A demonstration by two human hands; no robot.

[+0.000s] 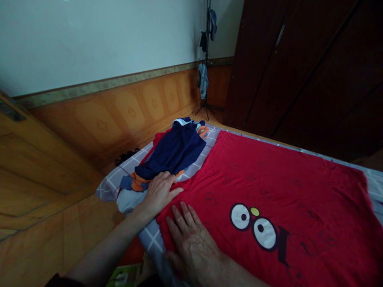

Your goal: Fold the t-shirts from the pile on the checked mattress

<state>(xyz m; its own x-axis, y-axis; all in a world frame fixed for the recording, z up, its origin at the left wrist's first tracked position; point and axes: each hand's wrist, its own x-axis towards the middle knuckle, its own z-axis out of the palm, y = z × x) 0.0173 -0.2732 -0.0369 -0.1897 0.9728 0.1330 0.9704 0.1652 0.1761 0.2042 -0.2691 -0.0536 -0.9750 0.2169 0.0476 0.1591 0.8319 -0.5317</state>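
A red shirt [257, 175] printed with cartoon eyes lies spread out, slightly wrinkled, on a grey checked bedsheet [154, 235]. My right hand [194, 243] rests flat on its near left part, fingers apart. Further up, my left hand [161, 189] lies at the shirt's left edge with the thumb stretched out over the red cloth. Its fingertips point toward a heap of clothes with a navy garment [176, 149] on top, and they hold nothing that I can see. Orange cloth [139, 182] sticks out from under the navy garment.
Behind the bed stands a black coat rack [207, 52] hung with clothes. A dark wardrobe [287, 71] fills the right side. A wooden door [38, 159] is at the left, and dark shoes [125, 156] lie on the floor by the wall. Something green [124, 275] shows below my left arm.
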